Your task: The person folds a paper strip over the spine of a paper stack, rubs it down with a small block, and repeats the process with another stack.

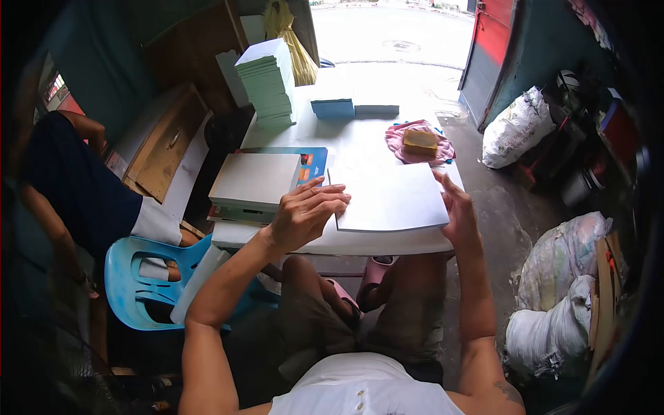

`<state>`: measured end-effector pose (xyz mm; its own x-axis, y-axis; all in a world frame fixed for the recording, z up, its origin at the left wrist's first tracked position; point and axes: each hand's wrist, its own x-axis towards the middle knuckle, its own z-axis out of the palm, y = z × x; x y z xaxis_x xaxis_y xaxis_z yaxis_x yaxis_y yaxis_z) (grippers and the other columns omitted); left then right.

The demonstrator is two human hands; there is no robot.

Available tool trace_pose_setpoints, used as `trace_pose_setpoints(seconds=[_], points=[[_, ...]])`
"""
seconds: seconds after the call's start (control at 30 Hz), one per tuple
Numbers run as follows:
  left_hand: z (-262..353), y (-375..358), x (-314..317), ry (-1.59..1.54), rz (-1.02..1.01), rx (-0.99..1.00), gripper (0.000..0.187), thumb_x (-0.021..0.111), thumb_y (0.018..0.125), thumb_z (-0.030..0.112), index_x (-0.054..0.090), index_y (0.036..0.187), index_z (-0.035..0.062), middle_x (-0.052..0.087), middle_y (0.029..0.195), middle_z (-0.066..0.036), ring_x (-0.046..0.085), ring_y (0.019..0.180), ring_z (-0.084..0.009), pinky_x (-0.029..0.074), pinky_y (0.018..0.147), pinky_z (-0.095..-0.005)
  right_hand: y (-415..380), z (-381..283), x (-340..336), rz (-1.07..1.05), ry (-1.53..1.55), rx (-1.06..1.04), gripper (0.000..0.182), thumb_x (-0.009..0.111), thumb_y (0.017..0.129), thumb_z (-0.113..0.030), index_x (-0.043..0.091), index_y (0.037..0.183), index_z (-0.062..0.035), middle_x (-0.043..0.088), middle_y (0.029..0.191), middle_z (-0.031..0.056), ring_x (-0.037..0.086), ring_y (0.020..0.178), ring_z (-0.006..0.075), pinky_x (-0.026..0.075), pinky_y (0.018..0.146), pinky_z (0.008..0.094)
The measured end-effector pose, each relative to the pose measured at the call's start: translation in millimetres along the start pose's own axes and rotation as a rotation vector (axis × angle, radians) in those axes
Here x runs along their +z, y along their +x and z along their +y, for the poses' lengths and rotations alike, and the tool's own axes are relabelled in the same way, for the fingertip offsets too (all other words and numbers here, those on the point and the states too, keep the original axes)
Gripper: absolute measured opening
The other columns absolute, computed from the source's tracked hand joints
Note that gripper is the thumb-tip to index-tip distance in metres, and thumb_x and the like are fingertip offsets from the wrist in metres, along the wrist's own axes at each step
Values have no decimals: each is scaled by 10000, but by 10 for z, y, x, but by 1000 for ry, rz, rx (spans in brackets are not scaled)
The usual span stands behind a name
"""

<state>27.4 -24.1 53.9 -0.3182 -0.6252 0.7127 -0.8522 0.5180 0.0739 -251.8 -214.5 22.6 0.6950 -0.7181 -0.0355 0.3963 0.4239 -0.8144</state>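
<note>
A thin stack of white paper (393, 197) lies on the white table directly in front of me. My left hand (308, 211) is at its left edge, fingers stretched out and fingertips touching the paper's side. At the right edge, my right hand (458, 207) grips the stack, its fingers partly hidden by the sheets. Just left of the paper sits a thick block of white sheets (254, 178) on top of a blue printed sheet or cover (315, 160). Behind the right side of the paper, a yellowish-brown block (420, 142) rests on a pink cloth (395, 141).
A tall stack of pale green-edged paper (268, 83) stands at the table's (332, 242) back left. Two low blue and grey stacks (333, 108) lie beside it. A blue plastic chair (131, 277) and another person (83, 180) are at left. White sacks (519, 128) line the right wall.
</note>
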Motion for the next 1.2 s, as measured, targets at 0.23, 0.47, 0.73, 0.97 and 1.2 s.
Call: trace_pose_setpoints(seconds=[0.23,0.47,0.73,0.97,1.2], points=[[64,-62,156,-28,-283,-290,434,721,848,-13,650,1256,117,599,1400,-120,522,1372,-310,452,1123,-478,-245,2,-189,233,-937,-198,709,714,856,-17,396,1489,14,699,905,122,655,781,115,537,693,254],[203,189,425,-180,-307,-241,536,833,826,368,655,1278,142,548,1452,-146,489,1377,-373,459,1113,-498,-234,138,-173,320,-1110,-362,575,722,870,-67,523,1406,2,718,912,140,687,759,178,571,706,321],[367,432,916,-100,-481,-175,529,813,818,454,682,1213,127,636,1328,-122,601,1231,-325,532,975,-464,-289,144,-139,457,-1379,-512,458,803,853,-166,665,1268,-33,692,1175,147,669,1047,241,563,849,349],[268,536,849,-244,-474,-331,426,823,805,429,749,1078,112,761,1003,-82,726,904,-261,568,823,-404,-400,137,-204,488,-1056,-456,384,789,910,-236,692,1202,-7,683,1175,158,662,1062,218,537,921,347],[-70,419,954,-524,-271,-372,497,818,819,507,771,1051,69,765,998,-106,711,842,-224,589,784,-366,-471,164,-50,569,-1018,-899,338,781,922,-206,667,1171,-8,667,1192,119,633,1105,218,528,926,355]])
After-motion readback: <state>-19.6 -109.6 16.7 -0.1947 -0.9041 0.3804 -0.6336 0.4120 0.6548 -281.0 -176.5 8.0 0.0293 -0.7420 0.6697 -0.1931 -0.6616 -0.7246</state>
